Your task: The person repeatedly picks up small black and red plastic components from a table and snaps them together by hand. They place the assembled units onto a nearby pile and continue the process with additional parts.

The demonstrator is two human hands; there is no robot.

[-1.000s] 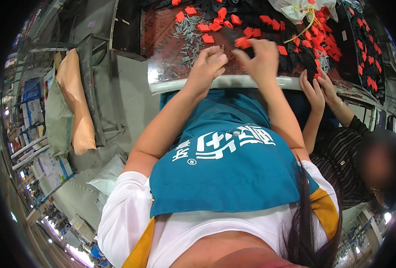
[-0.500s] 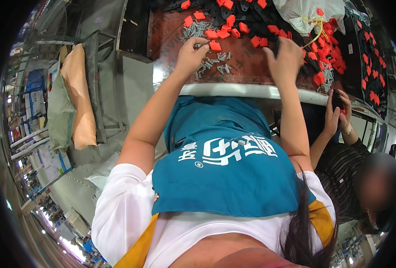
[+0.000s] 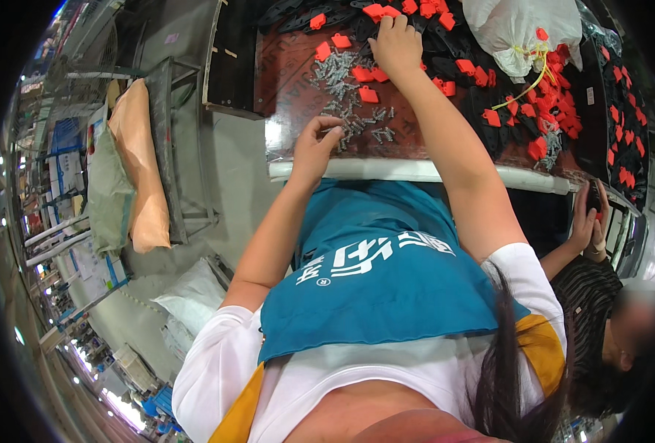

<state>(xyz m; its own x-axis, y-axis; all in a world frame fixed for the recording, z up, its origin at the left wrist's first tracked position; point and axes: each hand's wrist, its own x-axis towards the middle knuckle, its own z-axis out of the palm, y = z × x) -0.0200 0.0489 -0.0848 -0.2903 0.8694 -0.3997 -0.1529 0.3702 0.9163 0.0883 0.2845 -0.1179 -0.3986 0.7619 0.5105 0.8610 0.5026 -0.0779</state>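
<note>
My left hand (image 3: 316, 150) is low over the near left of the brown table (image 3: 290, 96), thumb and fingers drawn together beside loose grey screws (image 3: 381, 134). Whatever may be between those fingertips is too small to make out. Farther away, my right hand (image 3: 399, 50) reaches over the heap of flat black parts (image 3: 287, 15), fingers a little apart and pointing down. Its fingertips are next to red plastic tabs (image 3: 374, 11); the underside of the hand is hidden. A separate red tab (image 3: 368, 94) lies between the hands, by a larger pile of screws (image 3: 335, 70).
A white sack (image 3: 516, 29) with a yellow tie (image 3: 530, 83) stands at the back right, beside many heaped red tabs (image 3: 553, 100). A dark wooden box (image 3: 231, 59) borders the left. At the right, a co-worker's hands (image 3: 587, 218) hold a dark part. White edging (image 3: 364, 170) lines the table front.
My right hand has moved left and away to the far heap. The left hand has drawn back from a red tab toward the near screws. The whole view has shifted slightly.
</note>
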